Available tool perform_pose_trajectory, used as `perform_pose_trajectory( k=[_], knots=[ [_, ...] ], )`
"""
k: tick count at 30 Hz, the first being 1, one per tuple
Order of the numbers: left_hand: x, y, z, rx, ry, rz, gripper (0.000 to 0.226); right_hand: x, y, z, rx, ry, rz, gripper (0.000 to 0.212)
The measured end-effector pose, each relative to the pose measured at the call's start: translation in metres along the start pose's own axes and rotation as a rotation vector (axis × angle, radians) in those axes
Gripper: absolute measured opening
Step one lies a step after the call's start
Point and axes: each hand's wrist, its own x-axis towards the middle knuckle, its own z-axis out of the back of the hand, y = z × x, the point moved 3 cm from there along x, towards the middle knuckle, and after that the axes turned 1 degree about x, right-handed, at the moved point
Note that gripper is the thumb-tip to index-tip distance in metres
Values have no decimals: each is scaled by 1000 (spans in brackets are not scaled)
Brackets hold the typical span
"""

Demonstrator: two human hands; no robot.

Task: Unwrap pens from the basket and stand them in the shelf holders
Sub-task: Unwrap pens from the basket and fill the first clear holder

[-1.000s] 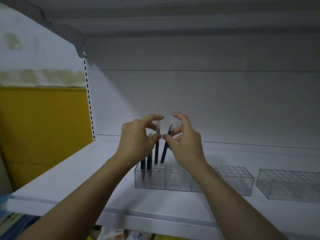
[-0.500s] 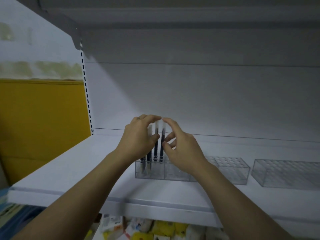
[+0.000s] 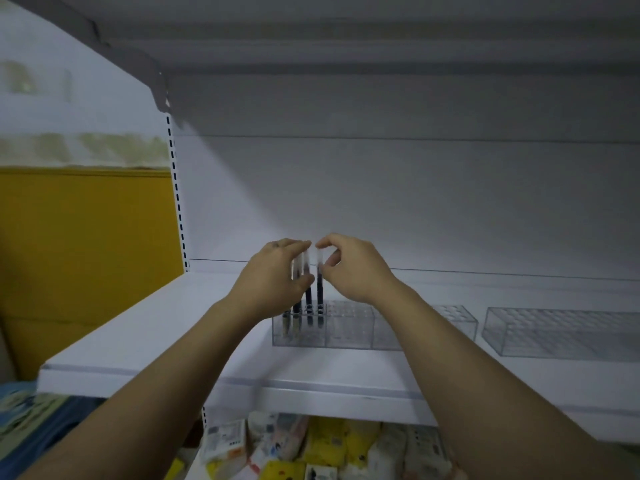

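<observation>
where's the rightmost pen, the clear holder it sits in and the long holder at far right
rightmost pen [image 3: 320, 289]: head view, midway down its dark barrel
clear holder [image 3: 348, 332]: head view, on its front wall
long holder [image 3: 561, 337]: head view, on its front wall

Pens [image 3: 319, 292] upright in leftmost holder [image 3: 299, 337] on shelf [image 3: 156, 327]; more holders [image 3: 561, 334] to right; packets [image 3: 322, 445] below shelf.

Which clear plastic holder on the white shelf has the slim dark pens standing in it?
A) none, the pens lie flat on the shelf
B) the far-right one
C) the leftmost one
C: the slim dark pens stand upright in the leftmost clear plastic holder, where the left hand and right hand pinch their tops; the far-right clear holder shows no pens.
</observation>
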Motion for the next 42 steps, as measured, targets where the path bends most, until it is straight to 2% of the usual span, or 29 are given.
perform_pose_trajectory(
  k=[3,6,10,14,19,22,25,35,38,40,42],
  knots=[
    [-11,-3,9,33,-26,-20,67,-17,5,-4,-122,-41,67,55],
    [-31,-11,20,34,-117,-73,65,-43,-5,3,-124,-98,46,63],
    [-61,-32,12,33,-146,-162,59,-89,-23,11,-97,-133,11,61],
    [-91,-58,-10,-100,-175,-209,46,-137,-36,18,-88,-158,10,53],
    [-132,-89,-62,-219,-117,-271,34,-200,-66,16,-83,-217,4,45],
    [-156,-104,-105,-249,-3,-297,36,-240,-98,4,-75,-214,-51,43],
    [-180,-113,-151,-260,134,-291,39,-279,-141,-18,-111,-140,-182,41],
    [-276,-112,-305,-258,764,13,54,-399,-255,-115,-13,271,-664,56],
    [-302,-108,-344,-271,922,123,56,-429,-280,-136,-15,343,-742,50],
    [-320,-106,-366,-252,1000,155,48,-444,-292,-149,-29,416,-760,41],
    [-340,-106,-385,-260,1093,177,29,-458,-302,-163,-3,494,-804,36]
  ],
)
